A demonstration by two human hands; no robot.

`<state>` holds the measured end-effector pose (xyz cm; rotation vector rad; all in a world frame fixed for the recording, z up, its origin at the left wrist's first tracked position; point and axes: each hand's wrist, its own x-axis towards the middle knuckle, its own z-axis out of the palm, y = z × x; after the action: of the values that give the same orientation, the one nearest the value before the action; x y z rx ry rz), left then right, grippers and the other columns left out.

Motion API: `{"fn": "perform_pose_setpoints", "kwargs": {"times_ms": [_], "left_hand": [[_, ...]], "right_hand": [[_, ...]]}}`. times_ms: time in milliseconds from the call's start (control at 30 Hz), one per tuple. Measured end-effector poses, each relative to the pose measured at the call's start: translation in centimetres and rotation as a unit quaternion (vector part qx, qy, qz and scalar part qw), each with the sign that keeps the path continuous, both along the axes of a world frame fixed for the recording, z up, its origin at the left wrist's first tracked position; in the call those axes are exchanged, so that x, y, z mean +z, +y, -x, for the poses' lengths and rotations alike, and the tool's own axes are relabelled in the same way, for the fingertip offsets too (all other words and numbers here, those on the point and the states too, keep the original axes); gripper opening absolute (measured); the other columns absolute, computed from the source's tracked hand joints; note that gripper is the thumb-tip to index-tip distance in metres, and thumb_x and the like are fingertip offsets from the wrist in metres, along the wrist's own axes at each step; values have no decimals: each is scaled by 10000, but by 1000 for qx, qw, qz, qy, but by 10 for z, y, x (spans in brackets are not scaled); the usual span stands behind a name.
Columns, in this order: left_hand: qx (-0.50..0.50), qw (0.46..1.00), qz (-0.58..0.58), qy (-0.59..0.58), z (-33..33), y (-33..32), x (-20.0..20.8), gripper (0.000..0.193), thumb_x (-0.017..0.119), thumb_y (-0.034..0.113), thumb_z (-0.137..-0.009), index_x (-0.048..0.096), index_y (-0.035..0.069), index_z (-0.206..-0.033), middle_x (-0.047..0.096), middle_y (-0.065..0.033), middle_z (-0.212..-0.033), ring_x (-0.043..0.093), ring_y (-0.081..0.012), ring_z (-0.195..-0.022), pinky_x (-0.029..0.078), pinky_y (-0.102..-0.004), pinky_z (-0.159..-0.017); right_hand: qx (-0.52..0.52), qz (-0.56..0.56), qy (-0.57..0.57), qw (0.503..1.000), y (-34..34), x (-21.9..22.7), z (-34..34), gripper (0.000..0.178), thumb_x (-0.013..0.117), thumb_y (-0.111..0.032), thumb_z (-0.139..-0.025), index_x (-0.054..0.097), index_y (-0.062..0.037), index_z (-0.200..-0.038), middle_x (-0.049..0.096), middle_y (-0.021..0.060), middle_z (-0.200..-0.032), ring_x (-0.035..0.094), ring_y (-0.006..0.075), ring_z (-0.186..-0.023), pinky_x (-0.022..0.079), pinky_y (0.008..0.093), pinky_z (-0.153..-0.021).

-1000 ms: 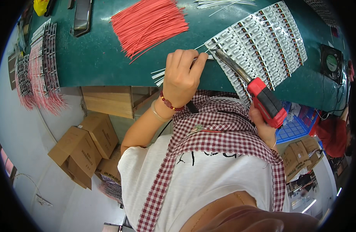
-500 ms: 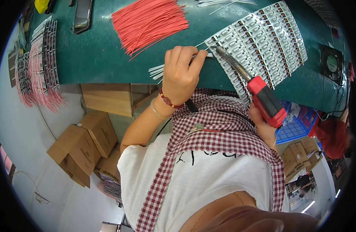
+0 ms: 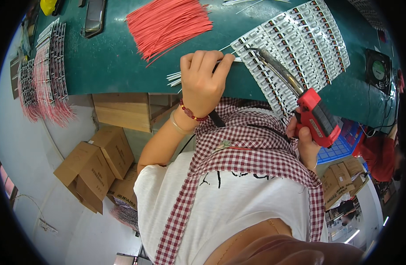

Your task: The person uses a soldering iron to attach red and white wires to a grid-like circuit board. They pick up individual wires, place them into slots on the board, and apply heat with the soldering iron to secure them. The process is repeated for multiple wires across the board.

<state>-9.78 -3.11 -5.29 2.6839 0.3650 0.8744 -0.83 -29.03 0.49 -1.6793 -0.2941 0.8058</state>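
Observation:
My left hand [image 3: 203, 79] is closed round a bunch of thin white wires [image 3: 173, 79]. Their ends stick out left of the fingers, and one wire reaches from the fingertips toward the corner of a panel of small circuit boards [image 3: 295, 48]. My right hand [image 3: 305, 143] grips a red and black soldering gun [image 3: 317, 115] by its handle. Its long metal barrel slants up and left over the panel, with the dark tip close to the panel's left edge. Whether the tip touches a board I cannot tell.
A pile of red wires [image 3: 167, 26] lies on the green table [image 3: 110, 66], beside a phone [image 3: 95, 17]. Stacked boards with red wires [image 3: 48, 75] stand at the left. A small fan [image 3: 378, 73] sits at the right, above a blue basket [image 3: 335, 150]; cardboard boxes [image 3: 86, 172] are below left.
The soldering gun and my right hand have shifted right, the tip moving a little up and right over the panel. My left hand has moved slightly left with the white wires.

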Motion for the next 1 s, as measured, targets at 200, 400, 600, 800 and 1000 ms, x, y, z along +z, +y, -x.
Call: {"fn": "perform_pose_setpoints", "kwargs": {"times_ms": [200,400,600,800,1000], "left_hand": [[-21,999,26,12,8,-10,-3,302,696,-15,-702,720,73,-989,571,-10,-793,517,-181,-693,373,-332,-632],[-17,1000,18,11,5,-10,-4,305,701,-22,-700,716,71,-991,554,-18,-785,500,-187,-683,367,-335,-618],[-10,1000,21,16,7,-9,-6,307,700,-28,-700,713,72,-990,549,-19,-784,501,-189,-689,367,-334,-622],[-14,999,27,21,5,-9,-4,303,697,-30,-701,715,74,-984,555,-19,-786,500,-190,-693,369,-335,-622],[-10,999,32,14,5,-9,-5,302,697,-33,-699,719,78,-979,558,-19,-787,500,-192,-693,373,-334,-625]], "right_hand": [[20,0,64,998,-10,0,-5,319,687,-278,-899,627,-2,-1047,616,39,-794,551,102,-656,452,255,-587],[58,86,-67,992,-13,-13,1,359,663,-282,-909,603,11,-1108,609,46,-756,518,94,-601,417,250,-548],[134,92,-137,977,-12,-20,-10,345,641,-315,-924,600,15,-1014,582,47,-718,484,87,-574,387,249,-520],[82,102,-91,987,-18,-16,-3,179,703,-174,-849,662,-31,-948,628,55,-788,591,144,-663,454,283,-586],[114,112,-144,977,-16,-20,-10,153,729,-112,-807,688,-48,-940,662,74,-845,646,202,-683,499,301,-614]]}}
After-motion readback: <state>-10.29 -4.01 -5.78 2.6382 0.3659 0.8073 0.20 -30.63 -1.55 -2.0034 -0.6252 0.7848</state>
